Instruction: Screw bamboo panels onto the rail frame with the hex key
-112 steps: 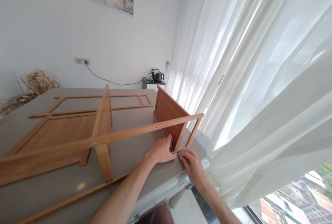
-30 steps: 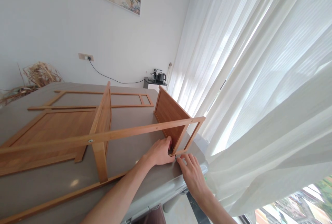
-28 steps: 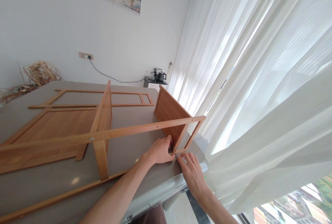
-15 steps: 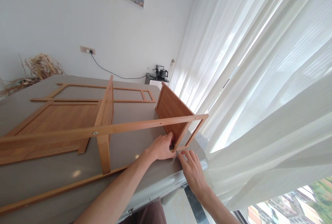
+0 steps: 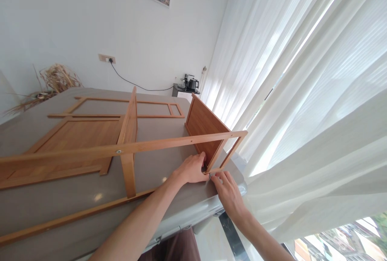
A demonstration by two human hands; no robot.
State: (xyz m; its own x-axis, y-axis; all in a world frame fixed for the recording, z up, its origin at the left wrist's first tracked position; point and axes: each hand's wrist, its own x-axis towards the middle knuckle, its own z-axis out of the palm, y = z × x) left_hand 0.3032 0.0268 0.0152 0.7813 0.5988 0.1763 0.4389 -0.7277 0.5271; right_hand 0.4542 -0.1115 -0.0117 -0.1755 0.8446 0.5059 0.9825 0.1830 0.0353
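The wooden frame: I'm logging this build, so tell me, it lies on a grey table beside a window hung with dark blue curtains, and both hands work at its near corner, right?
Not quite. The head view shows white curtains, not dark blue. The rest holds: the wooden frame lies on the grey table, and the left hand and right hand are at its near corner.

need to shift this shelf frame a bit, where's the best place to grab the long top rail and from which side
Probably mid-span on the long top rail, between the upright divider and the end panel, coming from above on the near side. There the rail stands clear of the grey table, so fingers can wrap under it. The left hand and right hand already crowd the lower corner.
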